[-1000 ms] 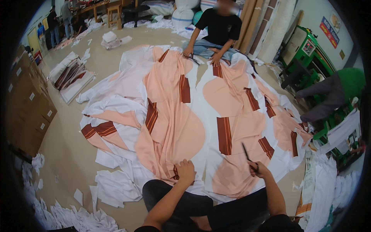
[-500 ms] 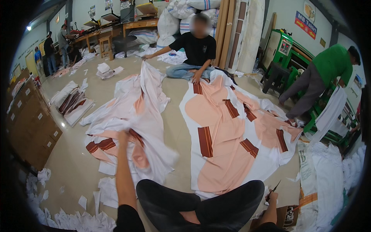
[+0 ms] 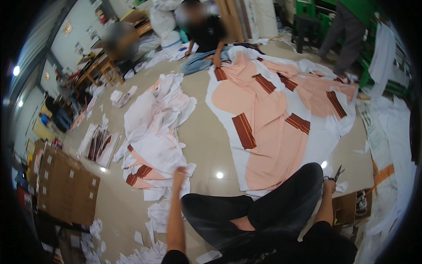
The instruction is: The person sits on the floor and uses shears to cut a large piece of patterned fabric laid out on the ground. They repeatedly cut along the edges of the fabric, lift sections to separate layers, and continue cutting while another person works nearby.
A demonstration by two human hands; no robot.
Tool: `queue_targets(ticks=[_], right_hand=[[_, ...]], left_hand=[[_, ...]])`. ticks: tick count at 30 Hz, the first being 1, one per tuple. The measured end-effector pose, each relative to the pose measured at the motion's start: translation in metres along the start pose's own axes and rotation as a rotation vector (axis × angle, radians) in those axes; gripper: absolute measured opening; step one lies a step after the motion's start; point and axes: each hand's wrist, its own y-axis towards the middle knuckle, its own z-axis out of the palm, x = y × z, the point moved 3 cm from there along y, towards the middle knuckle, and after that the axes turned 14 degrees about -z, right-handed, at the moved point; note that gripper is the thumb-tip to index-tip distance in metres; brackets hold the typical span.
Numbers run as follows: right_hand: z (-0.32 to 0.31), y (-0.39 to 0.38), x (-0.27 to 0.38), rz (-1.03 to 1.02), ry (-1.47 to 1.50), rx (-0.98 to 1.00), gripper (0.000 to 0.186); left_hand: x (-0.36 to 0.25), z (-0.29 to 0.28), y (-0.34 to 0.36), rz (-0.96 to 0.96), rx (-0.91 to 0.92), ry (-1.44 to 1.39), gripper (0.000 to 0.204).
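Blurred by motion, my left hand (image 3: 178,175) touches the near edge of a bunched white cloth (image 3: 151,105) with peach and striped brown areas showing; whether it grips is unclear. My right hand (image 3: 329,185) is closed on black scissors (image 3: 337,173) beside my knee. A large spread cloth (image 3: 266,145), printed with peach pattern pieces and brown striped rectangles on white, lies right of the bunched one. Across from me a seated co-worker (image 3: 204,35) has a hand (image 3: 217,61) on its far end.
Stacked cardboard boxes (image 3: 66,189) and a folded fabric pile (image 3: 90,145) stand left. At right are an open box (image 3: 345,209), white sacks (image 3: 391,145) and a standing person (image 3: 340,35) by green machinery (image 3: 369,83). Paper scraps (image 3: 132,253) litter the floor (image 3: 220,163).
The left cloth has been pulled away from the right one and bunched, mostly white side up. My right hand with scissors has moved outward to the right. My view has shifted.
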Motion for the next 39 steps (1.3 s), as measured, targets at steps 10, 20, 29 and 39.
queue_targets(ticks=[10, 20, 29, 39], right_hand=[[0.0, -0.042, 0.002, -0.239, 0.325, -0.394, 0.044], [-0.022, -0.009, 0.132, -0.45, 0.97, 0.436, 0.044], [-0.024, -0.174, 0.314, -1.237, 0.094, 1.336, 0.061], [-0.032, -0.304, 0.348, 0.214, 2.249, 1.356, 0.063]], left_hand=[[-0.318, 0.171, -0.126, -0.287, 0.54, -0.044, 0.06], [-0.107, 0.006, -0.062, -0.49, 0.166, -1.538, 0.041], [0.011, -0.222, -0.122, -0.521, -0.308, -1.822, 0.049], [0.128, -0.316, -0.193, -0.39, -0.829, -1.173, 0.04]])
